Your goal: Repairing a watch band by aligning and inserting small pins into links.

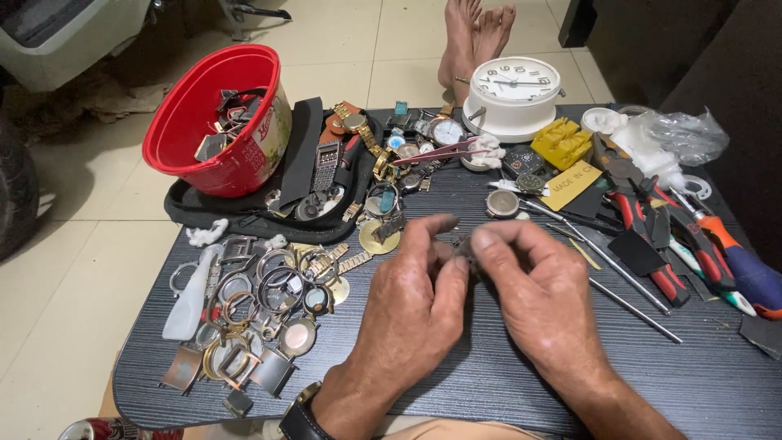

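Both hands meet at the lower middle of the frame over a dark wood-grain table [505, 375]: the left hand [411, 305] and right hand [542, 297] pinch a small dark watch part [462, 247] together between their fingertips. Left of them lies a heap of empty watch cases [261, 301], and pliers with red handles [652, 236] lie at the right. Farther up, a red tub [213, 122] sits upper left and a white alarm clock [513, 96] stands at top centre.
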